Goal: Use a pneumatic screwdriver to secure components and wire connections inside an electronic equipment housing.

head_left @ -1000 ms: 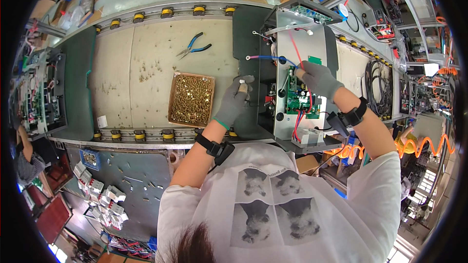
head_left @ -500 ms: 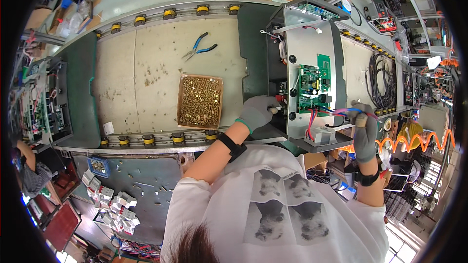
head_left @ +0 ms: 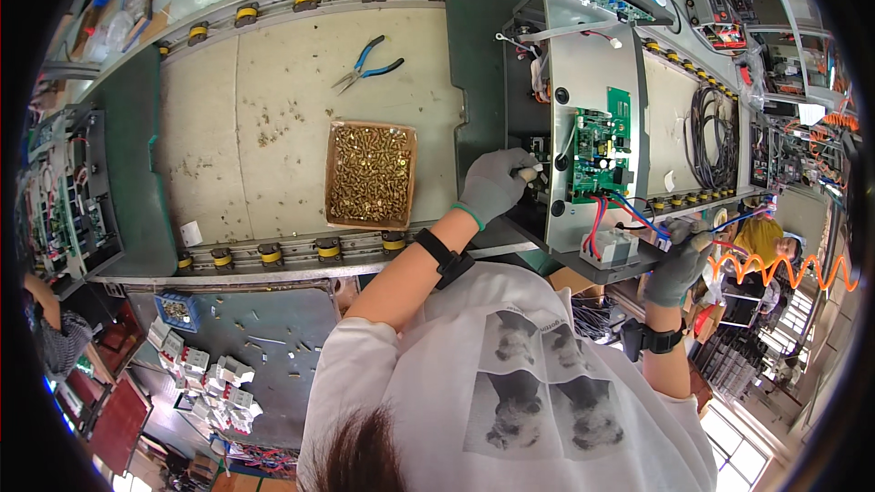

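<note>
My left hand [head_left: 497,186], in a grey glove with a green cuff, reaches to the near left side of an open metal chassis [head_left: 588,55]. Its fingers are pinched together at the chassis; what they hold is too small to make out. My right hand [head_left: 679,269], also gloved, closes around red and blue wires [head_left: 636,210] off the chassis's near right corner. These wires run from a green circuit board [head_left: 602,153] mounted on the upright metal plate. A grey-white block [head_left: 609,251] with red wires sits at the plate's near end.
Left of the chassis are an open box of brass-coloured screws [head_left: 372,175] and blue-handled pliers [head_left: 369,64]. A coil of black cable [head_left: 711,141] lies to the right. Yellow rollers [head_left: 305,0] line the conveyor. An orange coiled hose [head_left: 793,273] hangs at right.
My right hand has come down toward me, and the wires in it now slant nearer. My left hand stays at the chassis side, its fingers slightly higher. The whole view has shifted a little.
</note>
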A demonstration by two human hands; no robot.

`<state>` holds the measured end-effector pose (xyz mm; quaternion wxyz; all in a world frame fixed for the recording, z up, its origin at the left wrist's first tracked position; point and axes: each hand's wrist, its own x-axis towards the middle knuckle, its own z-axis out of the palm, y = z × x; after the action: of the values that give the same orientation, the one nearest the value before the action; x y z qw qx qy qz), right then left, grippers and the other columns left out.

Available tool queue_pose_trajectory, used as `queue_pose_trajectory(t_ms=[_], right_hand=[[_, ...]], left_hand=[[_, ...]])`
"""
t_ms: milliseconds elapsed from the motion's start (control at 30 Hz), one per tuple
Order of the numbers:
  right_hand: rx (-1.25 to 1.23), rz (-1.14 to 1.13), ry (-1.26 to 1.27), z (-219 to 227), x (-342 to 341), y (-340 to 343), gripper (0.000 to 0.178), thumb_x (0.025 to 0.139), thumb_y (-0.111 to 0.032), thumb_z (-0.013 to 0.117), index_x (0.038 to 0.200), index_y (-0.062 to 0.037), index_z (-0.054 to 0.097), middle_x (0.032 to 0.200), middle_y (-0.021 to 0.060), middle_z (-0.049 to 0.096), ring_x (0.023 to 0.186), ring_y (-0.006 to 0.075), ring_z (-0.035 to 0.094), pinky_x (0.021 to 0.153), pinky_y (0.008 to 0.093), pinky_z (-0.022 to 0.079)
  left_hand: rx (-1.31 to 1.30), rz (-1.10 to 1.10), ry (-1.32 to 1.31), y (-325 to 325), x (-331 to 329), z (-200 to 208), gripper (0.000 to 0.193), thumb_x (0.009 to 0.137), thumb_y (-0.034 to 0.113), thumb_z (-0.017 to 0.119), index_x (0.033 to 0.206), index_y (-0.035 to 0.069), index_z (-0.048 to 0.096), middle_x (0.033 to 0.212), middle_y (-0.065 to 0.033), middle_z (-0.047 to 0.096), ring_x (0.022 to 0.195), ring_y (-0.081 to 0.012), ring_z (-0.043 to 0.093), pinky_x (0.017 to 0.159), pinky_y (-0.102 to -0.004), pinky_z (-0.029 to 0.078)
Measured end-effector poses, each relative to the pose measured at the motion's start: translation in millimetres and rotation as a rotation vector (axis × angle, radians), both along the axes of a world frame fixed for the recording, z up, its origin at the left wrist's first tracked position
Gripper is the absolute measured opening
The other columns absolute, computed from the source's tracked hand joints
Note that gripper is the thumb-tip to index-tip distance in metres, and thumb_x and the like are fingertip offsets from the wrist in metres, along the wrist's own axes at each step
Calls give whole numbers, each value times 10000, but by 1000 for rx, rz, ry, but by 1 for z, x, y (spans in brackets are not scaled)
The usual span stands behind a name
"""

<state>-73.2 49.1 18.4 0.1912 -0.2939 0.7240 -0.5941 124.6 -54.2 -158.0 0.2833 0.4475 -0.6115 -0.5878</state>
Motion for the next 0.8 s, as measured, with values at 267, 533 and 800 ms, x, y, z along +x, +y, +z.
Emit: queue_pose_trajectory(t_ms=[267,533,800], right_hand=[[44,-107,-73,5,11,-3,313,959,-439,415,942,-127,418,681,12,449,555,123,450,464,243,394],[-27,-55,-64,-2,9,1,309,957,-427,430,915,-121,415,660,8,439,494,119,425,421,244,350],[8,14,-16,-9,-7,13,316,979,-409,372,975,-104,458,710,12,467,741,143,520,721,310,454]], left_hand=[[12,-99,65,-9,-17,7,127,790,130,638,901,77,668,810,-112,651,699,-260,607,656,-347,480],[226,-93,336,-7,-25,-17,136,791,91,658,893,1,650,742,-91,628,643,-133,535,629,-280,455],[99,-123,318,-15,-32,-39,143,851,114,607,952,23,649,813,-47,608,717,-92,541,621,-249,441]])
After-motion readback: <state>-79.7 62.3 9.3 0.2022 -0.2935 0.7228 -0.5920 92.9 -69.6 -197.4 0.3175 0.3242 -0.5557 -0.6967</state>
